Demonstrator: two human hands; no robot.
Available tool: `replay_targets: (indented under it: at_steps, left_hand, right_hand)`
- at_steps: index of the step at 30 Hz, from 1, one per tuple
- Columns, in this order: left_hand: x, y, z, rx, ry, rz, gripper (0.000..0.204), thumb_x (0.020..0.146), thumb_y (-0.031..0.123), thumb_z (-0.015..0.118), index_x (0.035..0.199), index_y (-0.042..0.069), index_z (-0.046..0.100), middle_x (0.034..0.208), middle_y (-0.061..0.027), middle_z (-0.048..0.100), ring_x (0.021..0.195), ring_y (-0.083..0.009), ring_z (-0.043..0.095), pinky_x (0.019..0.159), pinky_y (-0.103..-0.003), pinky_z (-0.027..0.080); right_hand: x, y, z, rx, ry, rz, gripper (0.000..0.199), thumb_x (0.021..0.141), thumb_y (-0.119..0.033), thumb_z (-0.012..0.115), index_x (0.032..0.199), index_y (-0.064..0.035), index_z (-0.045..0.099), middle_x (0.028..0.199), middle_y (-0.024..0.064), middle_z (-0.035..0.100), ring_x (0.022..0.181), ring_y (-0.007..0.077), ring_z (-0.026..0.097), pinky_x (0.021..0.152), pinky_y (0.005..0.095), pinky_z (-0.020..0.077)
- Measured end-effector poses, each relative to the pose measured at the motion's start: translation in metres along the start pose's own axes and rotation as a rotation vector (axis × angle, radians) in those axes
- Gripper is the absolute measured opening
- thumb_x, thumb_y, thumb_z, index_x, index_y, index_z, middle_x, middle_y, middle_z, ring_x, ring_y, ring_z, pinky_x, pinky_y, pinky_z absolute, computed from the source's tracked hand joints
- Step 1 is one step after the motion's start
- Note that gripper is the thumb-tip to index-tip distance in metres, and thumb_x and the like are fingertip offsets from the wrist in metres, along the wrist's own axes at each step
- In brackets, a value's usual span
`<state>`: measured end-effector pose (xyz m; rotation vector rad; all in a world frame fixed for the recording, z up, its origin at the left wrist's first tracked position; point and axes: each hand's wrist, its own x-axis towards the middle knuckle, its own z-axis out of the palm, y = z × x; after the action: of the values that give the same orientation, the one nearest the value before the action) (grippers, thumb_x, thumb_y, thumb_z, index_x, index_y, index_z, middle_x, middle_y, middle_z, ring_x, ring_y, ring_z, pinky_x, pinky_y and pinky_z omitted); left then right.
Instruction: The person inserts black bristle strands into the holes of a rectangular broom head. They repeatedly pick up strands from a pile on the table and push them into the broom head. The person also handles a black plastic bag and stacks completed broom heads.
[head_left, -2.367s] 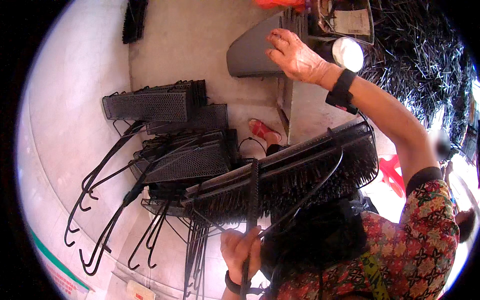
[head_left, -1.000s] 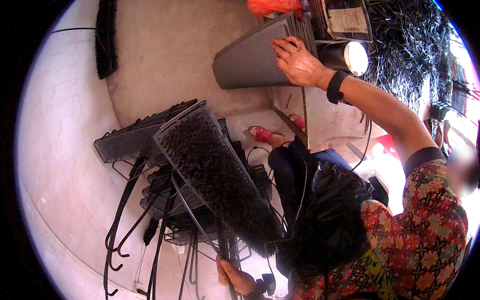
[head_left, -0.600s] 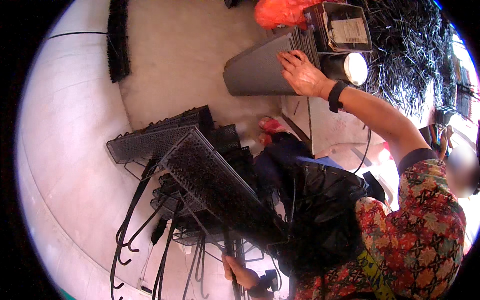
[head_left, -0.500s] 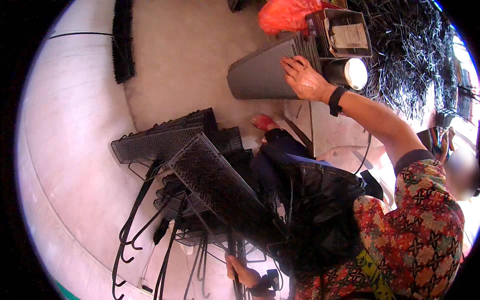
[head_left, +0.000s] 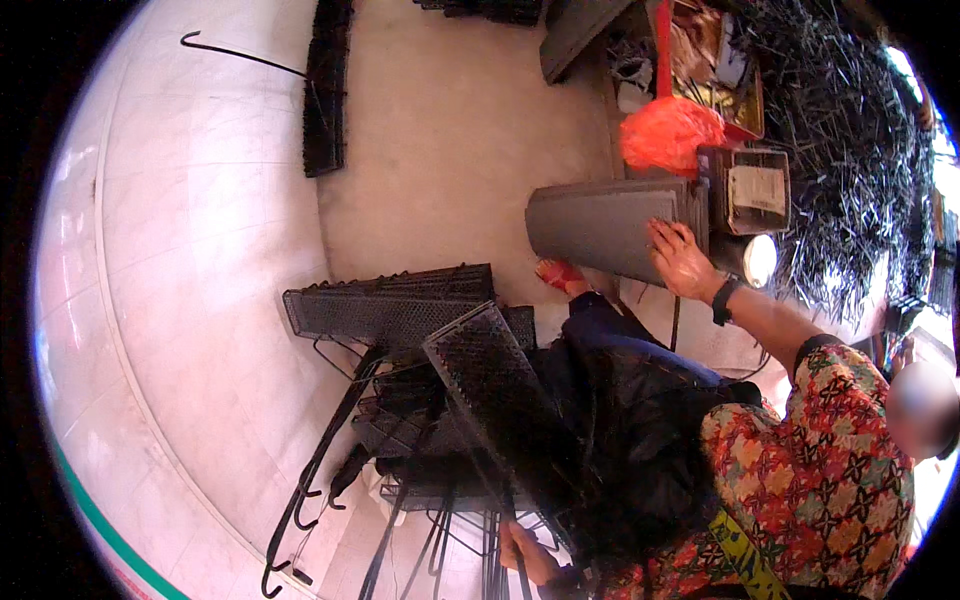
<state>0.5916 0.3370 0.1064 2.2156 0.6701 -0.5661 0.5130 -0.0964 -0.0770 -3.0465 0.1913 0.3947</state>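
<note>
My right hand (head_left: 685,260) is stretched over a stack of grey flat panels (head_left: 590,220), its fingers extended on the top panel near the right end. Down at the bottom, my left hand (head_left: 525,553) is closed around a thin black metal rod (head_left: 507,510) among several similar rods. A long black mesh tray (head_left: 500,385) lies slanted against my dark-clad lap. More black mesh trays (head_left: 390,308) are piled beyond it, with long hooked rods (head_left: 310,480) hanging toward the lower left. Whether the held rod joins the slanted tray is hard to make out.
Beside the panels stand a dark box (head_left: 755,190), a can with a pale top (head_left: 757,262) and a red plastic bag (head_left: 670,135). A large heap of thin black pieces (head_left: 840,150) lies at upper right. Another black mesh piece (head_left: 325,100) rests upper left. Another person (head_left: 918,405) is at far right.
The view has shifted, so the scene sits lower and further right. My right hand stays on the grey panels, and my left hand keeps its hold on the rod.
</note>
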Motion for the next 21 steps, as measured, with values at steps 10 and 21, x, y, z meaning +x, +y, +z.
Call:
replay_targets:
  at_steps: [10,21]
  left_hand:
    - [0.016,0.023,0.013,-0.051,0.067,-0.045,0.031,0.087,0.019,0.051,0.103,-0.007,0.058,0.058,0.0007,0.046,0.053,-0.0051,0.034,0.046,-0.023,0.023]
    - [0.000,0.019,0.024,-0.176,0.041,-0.084,0.031,0.086,0.016,0.055,0.106,-0.008,0.056,0.059,0.0052,0.041,0.051,-0.0031,0.027,0.045,-0.023,0.019]
  right_hand:
    - [0.037,-0.008,-0.046,-0.177,-0.325,0.010,0.033,0.073,-0.013,0.049,0.097,0.0089,0.053,0.124,0.0343,0.036,0.121,0.0467,0.028,0.100,0.0567,0.0192]
    - [0.048,0.035,-0.033,-0.220,-0.617,-0.042,0.067,0.058,-0.037,0.069,0.106,0.0081,0.054,0.129,0.0338,0.030,0.125,0.0452,0.022,0.104,0.0514,0.0144]
